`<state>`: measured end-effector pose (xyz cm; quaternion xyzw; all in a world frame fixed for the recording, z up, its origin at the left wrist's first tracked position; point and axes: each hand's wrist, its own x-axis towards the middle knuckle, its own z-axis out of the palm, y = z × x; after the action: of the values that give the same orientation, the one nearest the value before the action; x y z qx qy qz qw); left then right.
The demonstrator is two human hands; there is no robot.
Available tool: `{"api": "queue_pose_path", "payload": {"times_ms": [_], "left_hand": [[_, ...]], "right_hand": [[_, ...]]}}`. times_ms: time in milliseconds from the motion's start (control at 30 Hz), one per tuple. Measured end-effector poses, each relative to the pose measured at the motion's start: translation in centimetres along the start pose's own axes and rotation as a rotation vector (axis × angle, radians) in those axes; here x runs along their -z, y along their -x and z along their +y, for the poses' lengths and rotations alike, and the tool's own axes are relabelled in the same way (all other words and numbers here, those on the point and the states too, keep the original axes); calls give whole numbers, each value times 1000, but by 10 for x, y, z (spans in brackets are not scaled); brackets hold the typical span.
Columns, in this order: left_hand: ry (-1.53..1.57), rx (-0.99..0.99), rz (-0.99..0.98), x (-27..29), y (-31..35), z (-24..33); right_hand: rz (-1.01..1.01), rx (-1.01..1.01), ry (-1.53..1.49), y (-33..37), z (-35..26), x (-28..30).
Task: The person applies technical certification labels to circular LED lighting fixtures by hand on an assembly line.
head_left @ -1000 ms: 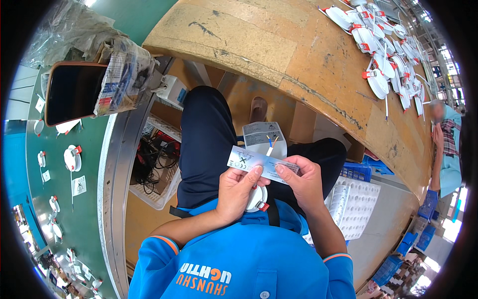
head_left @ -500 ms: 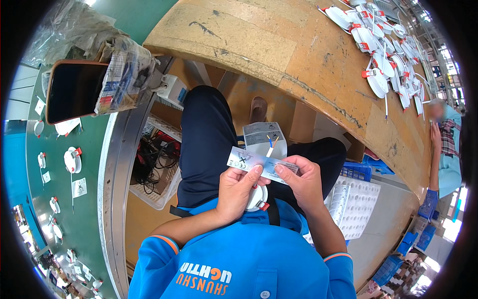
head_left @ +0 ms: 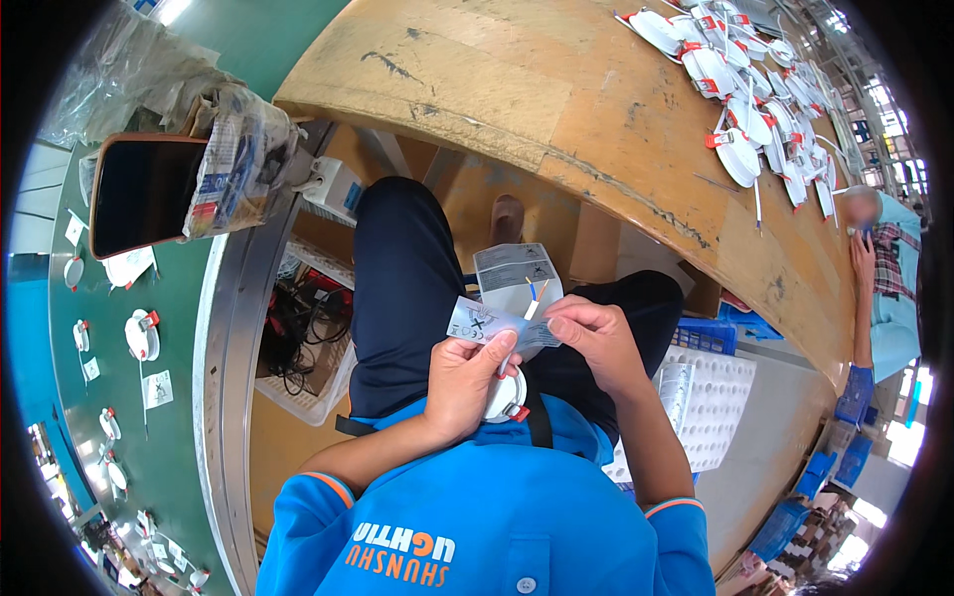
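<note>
- Left hand [head_left: 460,382]: thumb and fingers pinch the left part of the label [head_left: 472,321], a silvery strip above the lap
- Right hand [head_left: 601,348]: narrow pinch at the label's right end, which bends downward
- Lamp [head_left: 504,397]: white and round, with a red clip, just beside the left fingers; whether they hold it, one cannot tell
- Cable [head_left: 532,306]: bare-ended, behind the label
- Sheet [head_left: 512,266]: grey-white, beyond the cable
</note>
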<state>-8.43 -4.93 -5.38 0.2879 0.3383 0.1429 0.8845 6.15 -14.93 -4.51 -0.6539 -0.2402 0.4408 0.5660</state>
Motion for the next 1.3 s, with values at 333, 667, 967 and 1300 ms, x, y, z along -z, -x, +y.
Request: {"api": "queue_pose_path", "payload": {"times_ms": [333,667,967,1300], "left_hand": [[-96,24,-7,-4,-1,2],[-136,195,-173,-5,-8,12],[-123,-304,-191,-2,-5,-7],[-341,-447,-182,-1,-5,-5]], "right_hand": [[11,97,17,-21,-10,28],[-201,-111,-161,-21,-43,16],[-33,-25,-142,-5,-40,12],[126,154,165,-6,-53,-10]]}}
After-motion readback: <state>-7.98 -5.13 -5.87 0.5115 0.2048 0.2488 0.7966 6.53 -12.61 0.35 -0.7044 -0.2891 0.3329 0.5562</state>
